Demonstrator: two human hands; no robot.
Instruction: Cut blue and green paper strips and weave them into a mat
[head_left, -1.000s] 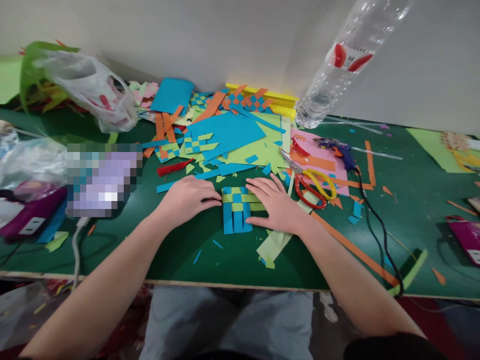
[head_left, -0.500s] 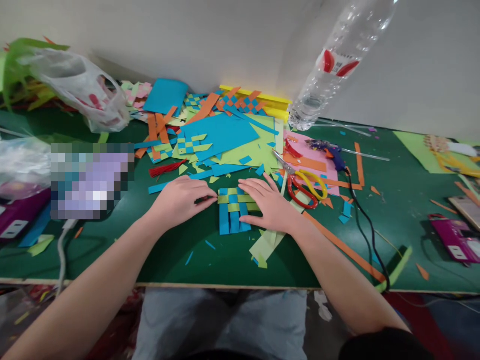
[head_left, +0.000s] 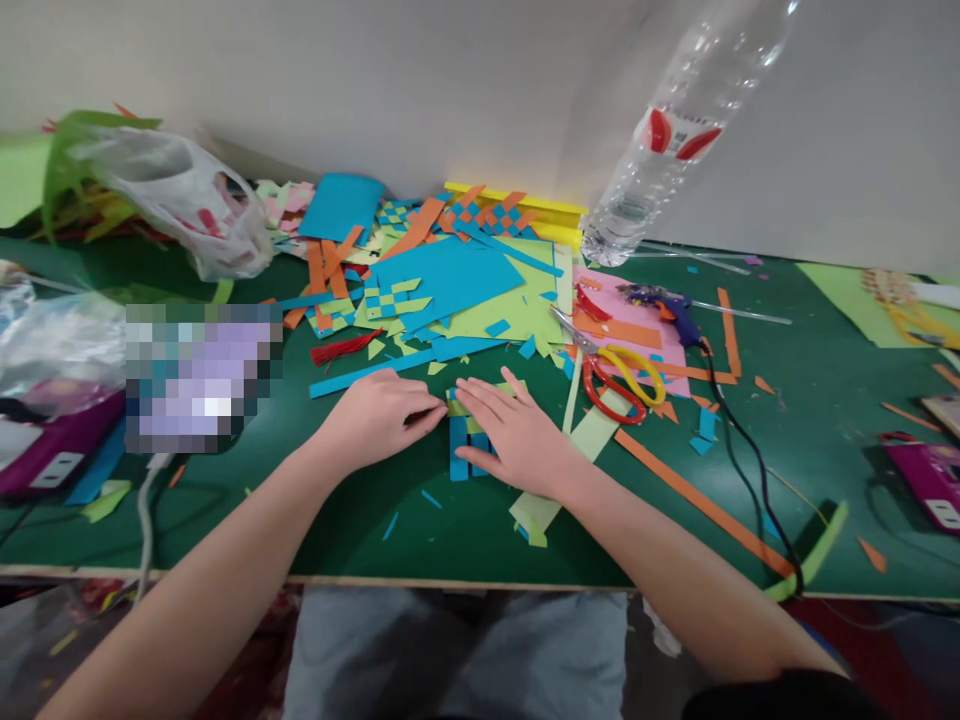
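Note:
A small woven mat of blue and light-green paper strips lies on the green table in front of me. My right hand lies flat on top of it with fingers stretched out, covering most of it. My left hand rests at the mat's left edge, its fingertips pinched together on a strip end there.
Red-and-yellow scissors lie just right of my hands. A blue glue gun with a black cord, a clear plastic bottle, a heap of coloured paper, plastic bags and long orange strips lie around.
My right hand has slid left over the woven mat, covering more of it. My left hand stays at the mat's left edge. The camera view shifted slightly.

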